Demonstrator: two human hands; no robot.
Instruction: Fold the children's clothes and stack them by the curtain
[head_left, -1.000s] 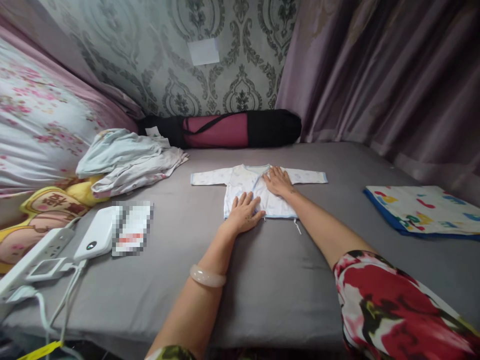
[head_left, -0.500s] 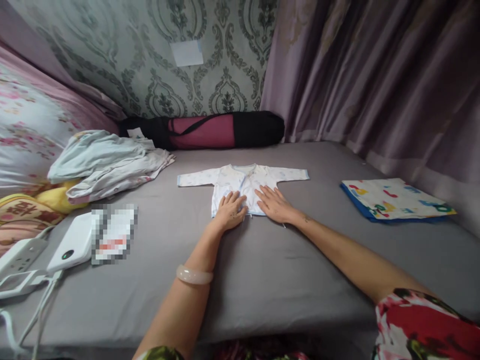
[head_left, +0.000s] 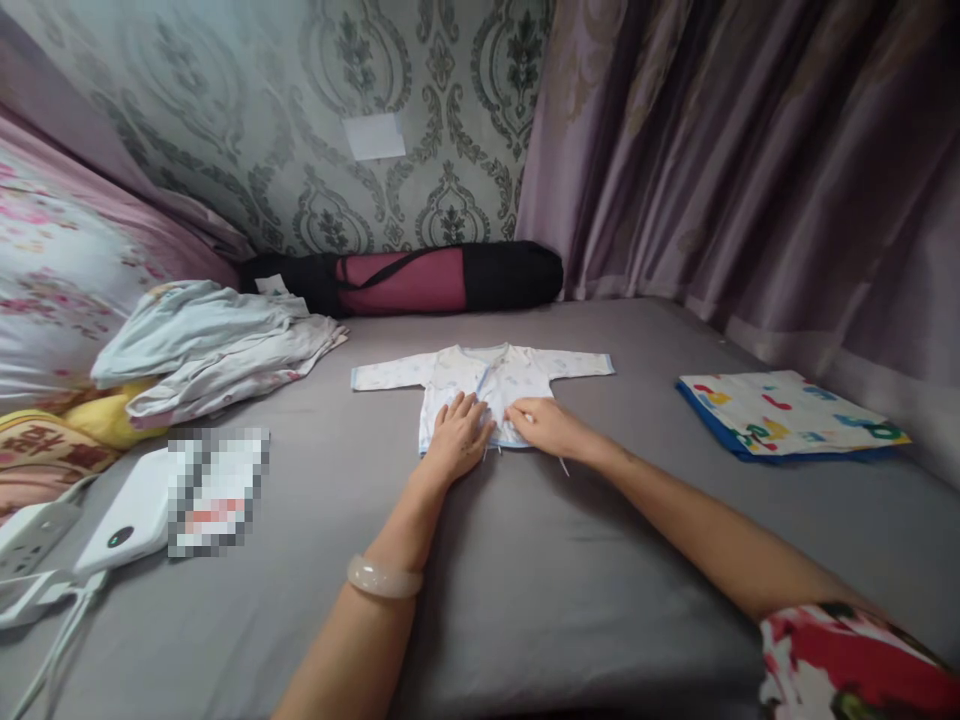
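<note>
A small white baby shirt (head_left: 517,372) with pale blue trim lies spread on the grey sheet, its sleeves stretched out to both sides. My left hand (head_left: 457,436) rests flat on the lower left front of the shirt, fingers extended. On the lower right front, my right hand (head_left: 553,426) has its fingers curled together in a pinch at the cloth near the middle opening. Thin white ties stick out below the hem. Both hands hide parts of the shirt's lower half.
A folded letter-print cloth (head_left: 787,408) lies at the right. Rumpled clothes (head_left: 217,335) are heaped at the left, near a white power bank (head_left: 135,505), a power strip (head_left: 34,535) and cables. Along the wall lies a black and maroon long bag (head_left: 405,280).
My right hand has gone from lying flat on the shirt to curled fingers pinching at it. The left hand stays flat in place. The view has tilted up slightly.
</note>
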